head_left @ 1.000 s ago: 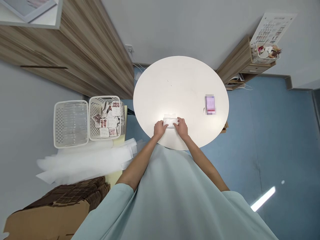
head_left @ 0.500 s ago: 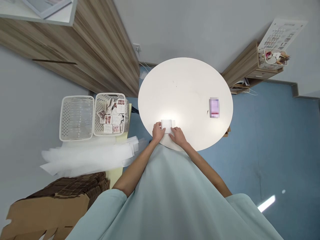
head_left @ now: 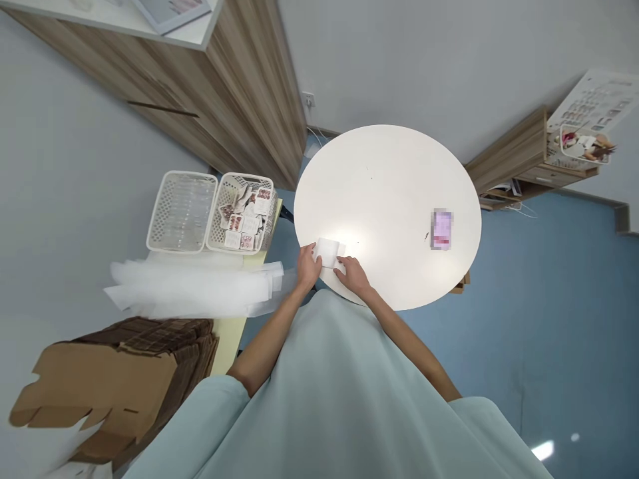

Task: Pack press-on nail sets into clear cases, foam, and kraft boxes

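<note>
A small white square packet, which looks wrapped in a thin white sheet, lies at the near left edge of the round white table. My left hand grips its left side, thumb on the near corner and fingers along the edge. On the other side, my right hand pinches the loose white flap that sticks out to the right. What is inside the wrapping is hidden.
A pixelated purple box lies on the table's right. To my left are a basket of clear plastic pieces, a basket of small printed packets, a stack of translucent white sheets and flattened brown cartons.
The view has swung a little to the left. My right hand has moved off the packet's right edge onto the flap, which shows wider now. My left hand keeps its hold.
</note>
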The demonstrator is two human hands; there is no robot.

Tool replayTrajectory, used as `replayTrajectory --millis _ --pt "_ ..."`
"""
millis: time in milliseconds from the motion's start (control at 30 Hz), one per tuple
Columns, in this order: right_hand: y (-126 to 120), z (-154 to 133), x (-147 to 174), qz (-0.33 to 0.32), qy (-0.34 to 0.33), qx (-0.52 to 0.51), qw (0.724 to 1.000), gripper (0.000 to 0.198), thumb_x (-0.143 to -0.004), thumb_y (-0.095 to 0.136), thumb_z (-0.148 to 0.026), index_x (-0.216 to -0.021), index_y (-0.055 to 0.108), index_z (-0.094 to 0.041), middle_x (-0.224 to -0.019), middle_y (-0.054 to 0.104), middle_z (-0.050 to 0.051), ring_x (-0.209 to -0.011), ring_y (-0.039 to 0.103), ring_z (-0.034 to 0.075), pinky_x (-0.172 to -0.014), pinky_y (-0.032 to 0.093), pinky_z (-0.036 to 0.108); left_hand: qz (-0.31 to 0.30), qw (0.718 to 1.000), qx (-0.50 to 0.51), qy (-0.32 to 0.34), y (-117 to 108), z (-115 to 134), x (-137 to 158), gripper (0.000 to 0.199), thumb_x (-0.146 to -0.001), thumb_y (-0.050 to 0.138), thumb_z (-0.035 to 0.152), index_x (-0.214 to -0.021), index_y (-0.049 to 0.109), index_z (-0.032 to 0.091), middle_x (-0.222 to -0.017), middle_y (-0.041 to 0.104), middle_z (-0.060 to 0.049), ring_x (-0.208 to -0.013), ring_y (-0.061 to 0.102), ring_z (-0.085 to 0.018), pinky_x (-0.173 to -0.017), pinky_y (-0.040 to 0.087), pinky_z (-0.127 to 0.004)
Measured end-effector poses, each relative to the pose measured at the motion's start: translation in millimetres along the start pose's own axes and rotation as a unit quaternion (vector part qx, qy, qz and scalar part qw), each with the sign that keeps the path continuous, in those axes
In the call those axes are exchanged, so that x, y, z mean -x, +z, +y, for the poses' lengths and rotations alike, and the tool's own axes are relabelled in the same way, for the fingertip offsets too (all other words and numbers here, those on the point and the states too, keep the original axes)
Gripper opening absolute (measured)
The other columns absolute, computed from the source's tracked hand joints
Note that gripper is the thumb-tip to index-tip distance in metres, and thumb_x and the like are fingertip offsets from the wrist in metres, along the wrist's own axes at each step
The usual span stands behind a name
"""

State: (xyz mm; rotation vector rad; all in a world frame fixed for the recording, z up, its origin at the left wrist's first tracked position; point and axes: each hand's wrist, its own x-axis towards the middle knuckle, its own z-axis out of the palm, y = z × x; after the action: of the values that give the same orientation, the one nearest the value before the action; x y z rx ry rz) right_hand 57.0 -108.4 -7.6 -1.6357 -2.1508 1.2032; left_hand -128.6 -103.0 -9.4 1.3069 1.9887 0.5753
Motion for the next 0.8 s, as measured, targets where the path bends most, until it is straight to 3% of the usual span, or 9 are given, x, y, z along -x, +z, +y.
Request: replayTrajectory --millis 167,433,633,800 --pt "-14 1 21 0.019 -0.014 -0.039 0.999 0.032 -0.103 0.059 -0.031 -0.133 0.068 -0.023 -0.126 0.072 0.011 -0.120 0.063 0.029 -0.104 0.055 0.047 0.016 0.999 0.044 -0.015 -23 1 46 0.040 -0.096 0.052 0.017 -0.134 0.065 0.023 -0.134 0.064 -0.011 -0.114 0.068 -0.024 -0.100 0.060 -0.039" --pt "-28 -20 34 -0.025 -0.050 -0.082 0.995 0.026 -0.104 0.057 -0.036 -0.122 0.070 -0.024 -0.121 0.074 0.010 -0.112 0.067 0.027 -0.098 0.058 0.046 0.102 0.987 0.075 -0.098 -82 -16 129 0.037 -0.096 0.051 0.021 -0.128 0.068 0.026 -0.133 0.068 -0.009 -0.104 0.071 -0.022 -0.094 0.062 -0.038" --pt "-11 -69 45 -0.039 -0.090 -0.101 0.990 0.025 -0.104 0.058 -0.037 -0.120 0.071 -0.024 -0.120 0.075 0.007 -0.110 0.067 0.026 -0.098 0.057 0.044 0.182 0.972 0.110 -0.102 -129 -58 171 0.038 -0.090 0.054 0.027 -0.124 0.069 0.020 -0.131 0.070 -0.011 -0.097 0.071 -0.022 -0.090 0.062 -0.038" --pt "22 -126 62 -0.027 -0.129 -0.076 0.988 0.023 -0.104 0.058 -0.035 -0.119 0.073 -0.025 -0.118 0.076 0.008 -0.112 0.068 0.026 -0.098 0.057 0.044 0.214 0.967 0.104 -0.087 -178 -110 202 0.039 -0.088 0.052 0.026 -0.123 0.069 0.019 -0.130 0.071 -0.010 -0.091 0.070 -0.020 -0.087 0.061 -0.035"
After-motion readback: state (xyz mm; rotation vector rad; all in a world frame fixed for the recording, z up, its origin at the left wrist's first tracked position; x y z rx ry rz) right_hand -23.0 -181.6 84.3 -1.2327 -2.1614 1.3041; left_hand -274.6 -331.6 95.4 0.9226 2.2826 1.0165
